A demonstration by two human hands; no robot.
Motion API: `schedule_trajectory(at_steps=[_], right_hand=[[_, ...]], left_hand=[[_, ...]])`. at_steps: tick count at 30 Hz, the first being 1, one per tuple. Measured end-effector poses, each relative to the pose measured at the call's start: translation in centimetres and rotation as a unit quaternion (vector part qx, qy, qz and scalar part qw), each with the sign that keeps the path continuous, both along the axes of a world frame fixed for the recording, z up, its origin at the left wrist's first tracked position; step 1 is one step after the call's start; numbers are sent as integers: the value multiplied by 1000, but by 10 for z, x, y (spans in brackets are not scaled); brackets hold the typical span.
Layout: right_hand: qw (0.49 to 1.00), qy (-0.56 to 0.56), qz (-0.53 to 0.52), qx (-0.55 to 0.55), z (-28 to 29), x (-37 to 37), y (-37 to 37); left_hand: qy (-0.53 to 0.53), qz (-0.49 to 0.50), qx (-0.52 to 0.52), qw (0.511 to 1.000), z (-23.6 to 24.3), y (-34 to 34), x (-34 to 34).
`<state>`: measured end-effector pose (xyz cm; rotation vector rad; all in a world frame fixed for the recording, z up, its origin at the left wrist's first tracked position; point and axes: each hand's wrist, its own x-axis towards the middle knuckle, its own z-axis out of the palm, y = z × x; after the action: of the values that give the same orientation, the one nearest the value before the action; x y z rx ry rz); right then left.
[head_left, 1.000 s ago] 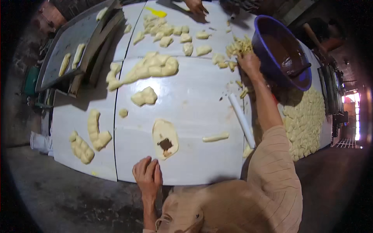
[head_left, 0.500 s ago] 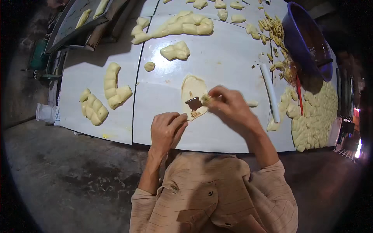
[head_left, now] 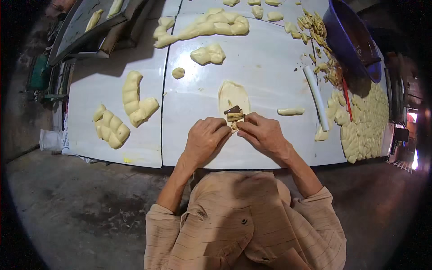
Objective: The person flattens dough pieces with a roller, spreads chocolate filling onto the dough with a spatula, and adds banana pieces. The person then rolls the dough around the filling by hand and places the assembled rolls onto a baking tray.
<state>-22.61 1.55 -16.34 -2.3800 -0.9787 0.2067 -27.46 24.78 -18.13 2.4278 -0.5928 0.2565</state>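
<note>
A flattened oval of dough [head_left: 234, 92] lies on the white table in front of me. On its near half sits a dark brown, glossy paste [head_left: 232, 110], with a few pale yellow-brown slices [head_left: 235, 117] laid against it. My left hand [head_left: 209, 136] pinches the near left edge of the dough, fingers closed. At the near right edge, my right hand [head_left: 263, 137] has its thumb and fingers closed on the dough too. The fingertips partly cover the dough's near end. A slim finished-looking dough roll [head_left: 290, 111] rests to the right of my right hand.
Dough lumps [head_left: 209, 54] and long dough pieces [head_left: 135, 99] lie at left and far. To the right are a white rolling rod [head_left: 316, 98], a purple basin [head_left: 344, 36], a heap of yellowish slices [head_left: 317, 29], a red-handled tool [head_left: 347, 99] and many flat pale slices [head_left: 364, 128]. Metal trays [head_left: 85, 33] stand far left.
My right hand has set the yellowish slices onto the paste and come down to the dough's near edge. My left hand has shifted right, close beside it. The view has shifted slightly.
</note>
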Motion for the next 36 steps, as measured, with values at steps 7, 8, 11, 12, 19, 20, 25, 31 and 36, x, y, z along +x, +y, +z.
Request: schedule_trajectory(at_steps=[7, 8, 11, 12, 19, 20, 25, 31, 36], right_hand=[[985, 62, -102, 123, -5, -5, 4], [974, 99, -140, 151, -5, -4, 2], [955, 127, -200, 177, -10, 7, 2], [961, 97, -193, 170, -13, 12, 4], [994, -19, -92, 57, -12, -1, 9], [994, -12, -97, 49, -15, -1, 8], [973, 104, -170, 114, -6, 9, 12], [993, -11, -115, 31, -9, 21, 12], [994, -7, -89, 62, -1, 18, 3]], left_hand=[[56, 69, -142, 986, -9, 0, 8], [63, 81, -146, 984, -12, 0, 10], [179, 176, -253, 934, 18, -14, 27], [197, 205, -252, 925, 19, -14, 31], [149, 161, -248, 944, 18, -12, 26], [158, 169, -254, 939, 17, -11, 25], [51, 205, -104, 972, 4, -8, 34], [32, 171, -3, 985, 0, -5, 33], [4, 70, 39, 997, 11, 3, 34]])
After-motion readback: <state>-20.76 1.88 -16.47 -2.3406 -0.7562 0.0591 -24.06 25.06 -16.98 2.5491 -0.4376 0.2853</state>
